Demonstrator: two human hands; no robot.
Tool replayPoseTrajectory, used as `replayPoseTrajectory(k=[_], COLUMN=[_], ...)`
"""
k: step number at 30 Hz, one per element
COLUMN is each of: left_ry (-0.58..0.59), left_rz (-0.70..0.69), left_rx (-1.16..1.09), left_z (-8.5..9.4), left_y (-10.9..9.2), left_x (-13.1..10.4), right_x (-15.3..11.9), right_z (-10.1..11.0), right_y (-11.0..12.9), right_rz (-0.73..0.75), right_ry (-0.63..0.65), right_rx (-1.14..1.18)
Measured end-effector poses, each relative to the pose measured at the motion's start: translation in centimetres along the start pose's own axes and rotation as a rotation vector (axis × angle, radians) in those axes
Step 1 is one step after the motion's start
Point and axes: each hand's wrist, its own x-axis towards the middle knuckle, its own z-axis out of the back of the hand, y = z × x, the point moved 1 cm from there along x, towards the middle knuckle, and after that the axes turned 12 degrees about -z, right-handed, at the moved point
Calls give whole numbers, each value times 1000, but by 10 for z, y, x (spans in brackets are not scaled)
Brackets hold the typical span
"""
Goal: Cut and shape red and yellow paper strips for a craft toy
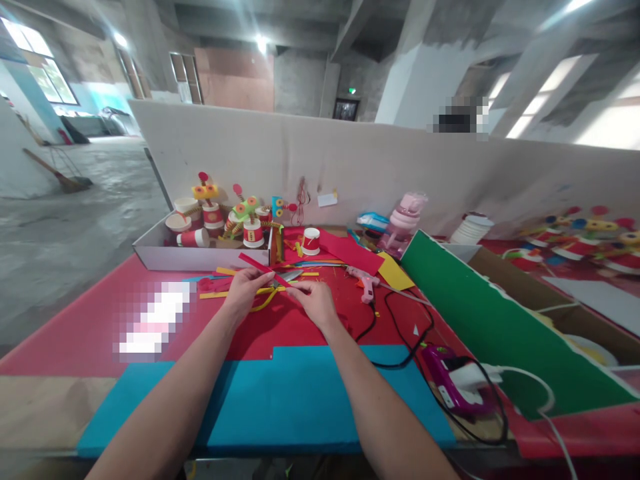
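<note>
Between my two hands stretches a thin red paper strip [256, 264], slanting down to the right. My left hand [246, 288] pinches it near the middle, with the upper end sticking out past the fingers. The lower right end is pinched by my right hand [314, 298]. Just beneath the strip lies a pair of scissors [289, 275], its yellow handle [264, 301] partly hidden by my fingers. Yellow paper strips [213, 295] and red paper scraps [216, 285] lie around my left hand on the red table cover.
A white box [200, 259] of paper-cup figures stands at the back left, near a paper cup [311, 241]. Right of my hands lie a pink glue gun [367, 283], its black cord, and a purple power strip [453, 383]. A green-sided box [480, 333] borders the right; blue sheet [300, 400] in front.
</note>
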Motion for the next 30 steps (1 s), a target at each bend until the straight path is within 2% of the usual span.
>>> replayPoseTrajectory(k=[5,9,11,14,16,21,26,30], left_ry=[-11,-20,30,181,240,176,147,44], left_rz=[4,4,7,51,71,6,55,35], left_rx=[2,-36,-68,-49,-16,-10,-49,-83], left_z=[0,-3,-7,-14,-19,-21,-20,-12], left_y=[1,-1,-2,-2,-1,-1,2,2], left_x=[0,-1,-4,-9,-13,-14,-13,-7], right_x=[0,-1,-1,0,1,4,5,2], right_z=[1,3,3,0,-2,-6,-5,0], right_y=[0,2,2,-1,-4,-11,-9,-3], right_rz=[-24,-72,-84,-69,-50,-50,-90,-101], right_ry=[-14,41,67,97,108,108,131,135], right_rx=[-12,50,94,159,180,170,193,173])
